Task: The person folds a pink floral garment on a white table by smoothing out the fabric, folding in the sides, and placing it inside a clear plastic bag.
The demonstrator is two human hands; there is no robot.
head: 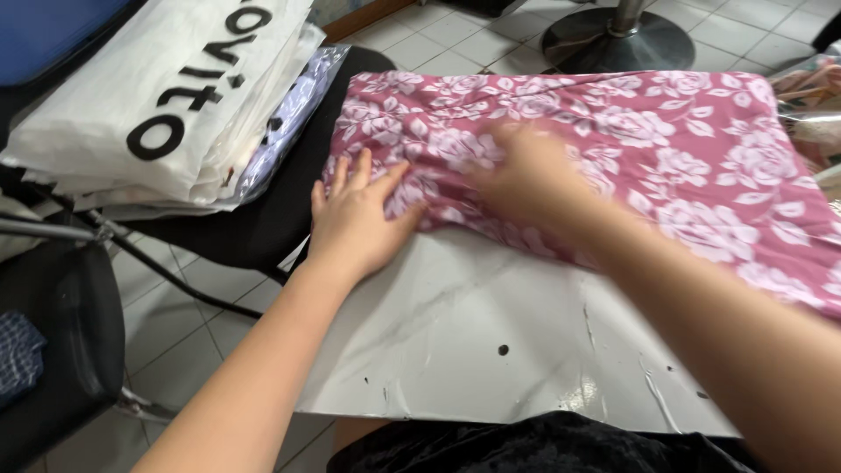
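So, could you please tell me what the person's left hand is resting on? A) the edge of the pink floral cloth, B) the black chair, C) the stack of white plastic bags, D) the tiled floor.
A: the left hand lies flat, fingers spread, on the near edge of the pink floral cloth spread over the white board; the white bags sit apart to the left.

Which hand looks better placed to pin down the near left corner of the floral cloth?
Left, probably. The left hand lies flat, fingers spread, right at that corner of the pink floral cloth on the white board. The right hand is blurred, farther toward the cloth's middle.
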